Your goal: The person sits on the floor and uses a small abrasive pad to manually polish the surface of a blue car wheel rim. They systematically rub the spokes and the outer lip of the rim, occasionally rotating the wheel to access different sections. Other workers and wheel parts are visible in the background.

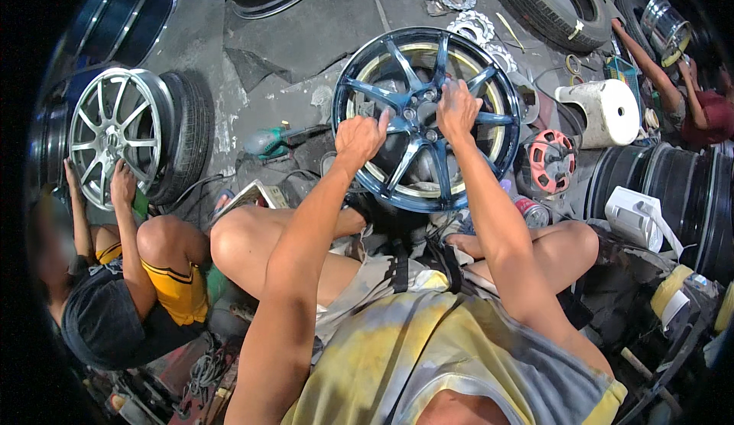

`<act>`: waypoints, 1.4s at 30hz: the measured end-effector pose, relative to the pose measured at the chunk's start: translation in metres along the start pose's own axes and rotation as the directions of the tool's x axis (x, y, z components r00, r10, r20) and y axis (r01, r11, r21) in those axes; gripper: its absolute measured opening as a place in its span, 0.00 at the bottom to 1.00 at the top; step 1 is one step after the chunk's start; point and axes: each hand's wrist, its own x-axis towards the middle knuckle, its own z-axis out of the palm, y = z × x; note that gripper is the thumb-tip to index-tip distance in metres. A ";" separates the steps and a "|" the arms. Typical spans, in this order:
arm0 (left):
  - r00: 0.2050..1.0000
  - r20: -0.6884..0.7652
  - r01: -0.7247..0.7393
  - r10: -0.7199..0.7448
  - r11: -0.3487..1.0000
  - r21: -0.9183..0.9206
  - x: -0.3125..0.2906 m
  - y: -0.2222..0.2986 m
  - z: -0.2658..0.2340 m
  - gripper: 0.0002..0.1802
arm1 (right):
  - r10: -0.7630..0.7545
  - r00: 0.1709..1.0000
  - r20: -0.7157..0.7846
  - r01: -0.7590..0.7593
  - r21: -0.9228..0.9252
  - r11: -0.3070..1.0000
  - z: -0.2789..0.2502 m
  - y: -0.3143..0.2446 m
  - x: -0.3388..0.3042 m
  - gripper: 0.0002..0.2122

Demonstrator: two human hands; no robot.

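A dark blue, glossy wheel rim point(404, 166) with several spokes stands in front of my crossed legs, its face turned up toward me. My left hand point(361, 140) is closed at the rim's left side, thumb raised against a spoke near the hub. Just right of the hub, my right hand point(458, 110) has its fingers curled down between the spokes. Whatever may be inside those fingers is hidden. Bolt holes in the hub show between my two hands.
A green power tool point(266, 143) lies to the left. Rightward are a red round-faced machine point(552, 162), a drink can point(531, 212) and a white stool point(612, 113). A tire point(554, 4) lies at the back. At left a co-worker holds a silver rim point(115, 140); another person works far right.
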 end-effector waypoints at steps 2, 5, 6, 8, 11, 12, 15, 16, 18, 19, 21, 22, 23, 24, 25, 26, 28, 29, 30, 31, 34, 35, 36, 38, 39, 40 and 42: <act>1.000 0.013 0.011 -0.012 1.000 0.015 0.000 0.002 -0.003 0.43 | 0.059 0.998 -0.010 -0.059 0.001 0.998 0.010 0.002 0.006 0.08; 0.997 0.065 0.037 -0.041 0.998 0.059 -0.002 0.002 -0.001 0.42 | 0.064 0.998 0.008 -0.065 0.046 0.997 -0.002 -0.003 -0.017 0.08; 0.998 0.042 0.039 -0.041 0.998 0.045 -0.001 0.000 -0.001 0.42 | 0.041 0.999 -0.033 -0.039 0.055 0.998 0.002 -0.006 -0.013 0.07; 1.000 0.003 0.011 -0.011 1.000 0.027 0.000 0.001 -0.003 0.43 | 0.020 0.991 -0.135 -0.011 0.066 0.998 0.009 -0.006 0.002 0.07; 1.000 -0.006 0.010 -0.010 0.999 0.040 -0.001 0.001 -0.001 0.43 | 0.017 0.990 -0.141 -0.006 0.073 0.997 0.014 0.000 -0.001 0.08; 1.000 -0.015 0.012 -0.011 0.999 0.045 0.001 0.000 0.000 0.43 | -0.006 0.986 -0.167 0.022 0.092 0.996 0.014 0.002 -0.008 0.08; 1.000 -0.018 0.020 -0.019 0.998 0.063 0.001 0.002 -0.001 0.43 | -0.004 0.994 -0.112 0.012 0.073 0.997 0.010 0.001 -0.002 0.10; 1.000 -0.010 0.014 -0.013 0.998 0.062 0.001 0.002 -0.001 0.43 | -0.023 0.988 -0.151 0.035 0.076 0.997 0.011 -0.001 0.005 0.10; 1.000 0.006 0.003 -0.003 0.998 0.058 0.003 0.002 0.001 0.42 | -0.007 0.994 -0.110 0.014 0.063 0.998 0.009 -0.002 0.008 0.09; 1.000 0.020 0.007 -0.008 0.998 0.060 -0.002 -0.001 0.004 0.42 | -0.026 0.988 -0.152 0.038 0.079 0.996 0.011 -0.001 -0.001 0.09; 1.000 0.011 0.015 -0.016 0.998 0.057 0.001 -0.002 0.000 0.42 | 0.003 0.999 -0.046 -0.001 0.045 0.999 0.008 -0.001 -0.012 0.09; 1.000 0.016 0.022 -0.023 0.998 0.063 0.000 0.000 0.000 0.42 | 0.002 0.998 -0.068 0.002 0.054 0.999 0.008 -0.002 -0.012 0.09; 0.999 0.020 0.028 -0.029 0.997 0.070 0.001 0.002 -0.002 0.42 | 0.000 0.996 -0.091 0.006 0.063 0.998 0.009 -0.002 -0.007 0.09; 0.999 0.025 0.034 -0.036 0.996 0.077 0.002 0.004 -0.003 0.42 | -0.001 0.994 -0.113 0.009 0.073 0.997 0.010 -0.002 0.000 0.09; 0.999 0.023 0.035 -0.037 0.997 0.070 0.004 0.004 -0.001 0.42 | 0.021 0.994 -0.107 -0.014 0.073 0.997 0.010 -0.004 0.012 0.09; 1.000 0.018 0.020 -0.021 0.997 0.077 0.003 0.002 0.002 0.42 | 0.019 0.995 -0.099 -0.013 0.061 0.998 0.010 -0.003 0.010 0.09; 1.000 0.000 -0.003 0.003 0.996 0.089 0.003 -0.001 0.002 0.42 | 0.001 0.996 -0.086 0.002 0.039 0.999 0.012 -0.001 0.010 0.09; 1.000 -0.006 -0.006 0.006 0.996 0.084 0.004 -0.003 0.001 0.42 | -0.013 0.992 -0.125 0.021 0.067 0.998 0.009 -0.004 -0.004 0.09; 1.000 -0.011 -0.008 0.009 0.997 0.079 0.005 -0.004 0.000 0.43 | 0.045 0.999 0.001 -0.045 0.058 0.997 0.005 -0.004 -0.014 0.10; 1.000 -0.006 -0.015 0.015 0.997 0.073 0.002 -0.002 0.002 0.43 | 0.002 0.998 -0.068 0.003 0.073 0.997 0.004 -0.002 -0.009 0.09; 0.999 -0.040 -0.026 0.027 0.999 0.045 0.003 0.000 0.002 0.43 | 0.022 0.999 -0.041 -0.022 0.003 1.000 0.009 -0.002 0.019 0.09; 0.998 -0.047 -0.029 0.031 0.998 0.048 0.001 -0.001 0.004 0.43 | 0.043 0.998 -0.049 -0.043 -0.006 0.999 0.011 -0.003 0.022 0.08; 1.000 -0.016 -0.022 0.023 0.998 0.063 0.000 -0.001 0.004 0.42 | 0.026 0.997 -0.078 -0.025 0.013 1.000 0.012 -0.002 0.013 0.09; 1.000 0.029 0.010 -0.013 0.996 0.087 -0.002 0.000 -0.002 0.42 | -0.028 0.991 -0.134 0.036 0.057 0.998 0.011 -0.002 -0.010 0.09; 1.000 0.016 0.015 -0.016 0.997 0.079 0.001 0.000 -0.005 0.42 | 0.030 1.000 -0.007 -0.029 0.072 0.997 0.006 -0.003 -0.015 0.10; 1.000 0.013 0.015 -0.016 0.997 0.075 0.001 0.003 -0.007 0.42 | 0.011 0.999 -0.039 -0.008 0.067 0.998 0.007 -0.002 -0.008 0.10; 1.000 0.012 -0.012 0.012 0.998 0.059 -0.002 0.005 -0.004 0.42 | 0.001 0.994 -0.107 0.004 0.049 0.999 0.015 0.006 0.008 0.11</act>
